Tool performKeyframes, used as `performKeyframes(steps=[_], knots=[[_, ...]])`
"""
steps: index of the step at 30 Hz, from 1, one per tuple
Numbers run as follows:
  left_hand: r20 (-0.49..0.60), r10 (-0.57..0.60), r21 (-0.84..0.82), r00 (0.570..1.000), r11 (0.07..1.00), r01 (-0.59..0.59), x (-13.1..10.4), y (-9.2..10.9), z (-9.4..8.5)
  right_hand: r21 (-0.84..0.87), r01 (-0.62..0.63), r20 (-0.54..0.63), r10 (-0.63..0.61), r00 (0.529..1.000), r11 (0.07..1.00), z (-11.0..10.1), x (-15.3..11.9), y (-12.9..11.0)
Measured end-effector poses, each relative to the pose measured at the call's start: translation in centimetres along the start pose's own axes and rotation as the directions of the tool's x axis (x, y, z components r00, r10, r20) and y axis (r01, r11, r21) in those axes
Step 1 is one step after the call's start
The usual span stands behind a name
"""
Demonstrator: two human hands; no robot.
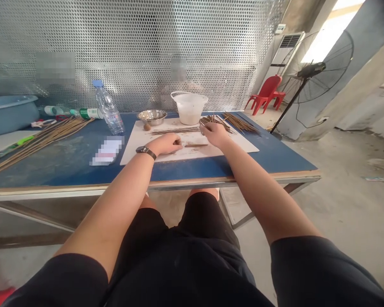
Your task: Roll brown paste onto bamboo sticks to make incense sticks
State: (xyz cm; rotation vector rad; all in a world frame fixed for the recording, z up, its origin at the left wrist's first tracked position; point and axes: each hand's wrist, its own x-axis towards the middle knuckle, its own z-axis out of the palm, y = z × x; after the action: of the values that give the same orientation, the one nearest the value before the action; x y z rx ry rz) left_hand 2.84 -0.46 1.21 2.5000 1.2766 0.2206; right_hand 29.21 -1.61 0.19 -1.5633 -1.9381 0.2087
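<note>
Right hand (215,134) at thin brown sticks (212,120), left hand (167,144) by flat brown strip (196,145), hands apart over white board (243,146), grips unclear; hasty tug could scatter loose sticks.

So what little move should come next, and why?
Probably drawing one stick from the brown sticks with the right hand and bringing it toward the left hand. The right fingers are already at that pile, while the left hand is low over the white board, close to a short brown strip.
</note>
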Motion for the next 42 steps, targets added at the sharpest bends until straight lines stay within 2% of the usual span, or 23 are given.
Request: performKeyframes(steps=[2, 5, 7, 9, 12, 14, 16, 18, 21, 26, 29, 32, 39, 42], knots=[[-0.05, 0.012, -0.006, 0.999, 1.0, -0.013, 0.0, 0.1, 0.0, -0.057, 0.1, 0.093, -0.094, 0.991, 0.993, 1.4, -0.2, -0.7], [-0.218, -0.076, -0.007, 0.973, 0.997, 0.076, -0.2, -0.5, -0.4, -0.096, 0.214, 0.238, -0.187, 0.953, 0.972, 3.0, -1.3, -1.6], [-0.283, -0.128, -0.019, 0.95, 0.992, 0.128, -0.2, -0.9, -0.9, -0.115, 0.25, 0.309, -0.205, 0.929, 0.961, 3.4, -2.7, -2.0], [-0.281, -0.139, -0.026, 0.95, 0.99, 0.137, -0.2, -1.3, -1.5, -0.136, 0.265, 0.361, -0.201, 0.91, 0.955, 3.0, -4.5, -2.2], [-0.221, -0.117, -0.011, 0.968, 0.993, 0.117, -0.8, -2.2, -2.3, -0.141, 0.262, 0.43, -0.18, 0.885, 0.955, 1.6, -7.3, -2.0], [-0.202, -0.091, 0.0, 0.975, 0.996, 0.093, -1.6, -3.3, -2.6, -0.121, 0.268, 0.481, -0.18, 0.858, 0.956, 0.5, -8.9, -1.9], [-0.228, -0.084, -0.025, 0.97, 0.996, 0.08, -2.6, -4.7, -2.6, -0.111, 0.278, 0.512, -0.185, 0.839, 0.954, -0.3, -9.9, -1.9], [-0.275, -0.121, -0.067, 0.954, 0.992, 0.107, -3.6, -5.9, -2.6, -0.13, 0.288, 0.525, -0.181, 0.832, 0.949, -0.6, -10.2, -2.0], [-0.313, -0.163, -0.1, 0.936, 0.985, 0.138, -4.3, -6.7, -2.4, -0.184, 0.29, 0.511, -0.161, 0.844, 0.939, 0.1, -8.9, -2.3], [-0.267, -0.199, -0.126, 0.943, 0.977, 0.17, -4.2, -6.7, -2.1, -0.243, 0.282, 0.522, -0.12, 0.845, 0.928, 1.8, -4.7, -2.8], [-0.252, -0.196, -0.135, 0.948, 0.977, 0.166, -4.0, -6.8, -1.7, -0.251, 0.272, 0.514, -0.11, 0.851, 0.929, 2.3, -3.6, -2.7], [-0.244, -0.183, -0.135, 0.952, 0.979, 0.154, -3.9, -7.1, -1.4, -0.244, 0.282, 0.5, -0.129, 0.857, 0.928, 2.0, -4.4, -2.4], [-0.243, -0.199, -0.136, 0.949, 0.976, 0.169, -3.6, -7.6, -0.8, -0.227, 0.352, 0.554, -0.176, 0.814, 0.908, -0.2, -9.1, -2.3], [-0.248, -0.195, -0.143, 0.949, 0.976, 0.164, -3.6, -7.4, -0.8, -0.188, 0.358, 0.526, -0.214, 0.823, 0.915, -0.9, -10.2, -1.7]])
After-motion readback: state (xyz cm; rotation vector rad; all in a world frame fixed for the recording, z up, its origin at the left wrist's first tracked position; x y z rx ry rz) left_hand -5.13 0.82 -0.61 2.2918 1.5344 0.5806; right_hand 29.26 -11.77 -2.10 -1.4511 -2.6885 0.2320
